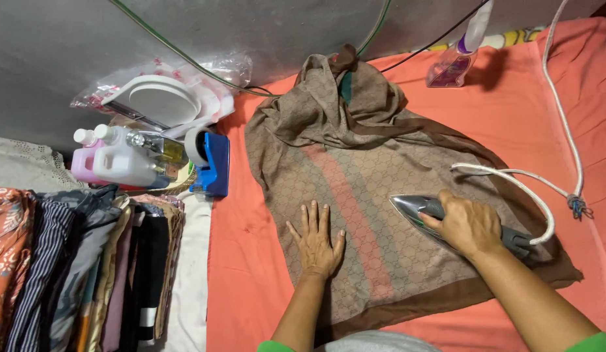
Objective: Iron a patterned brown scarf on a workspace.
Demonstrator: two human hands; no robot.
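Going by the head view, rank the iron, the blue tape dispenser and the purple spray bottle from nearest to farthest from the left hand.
From the left hand, flat on the brown scarf:
1. Iron: just to its right on the scarf, held by the right hand.
2. Blue tape dispenser: up and to the left, at the edge of the orange cover.
3. Purple spray bottle: far corner, upper right.

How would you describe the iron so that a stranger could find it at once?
Start from the coral-orange cloth that covers the ironing surface, then find the brown patterned scarf spread on it. The iron rests on the scarf's right part under the right hand. Its shiny silver pointed nose and white cord set it apart.
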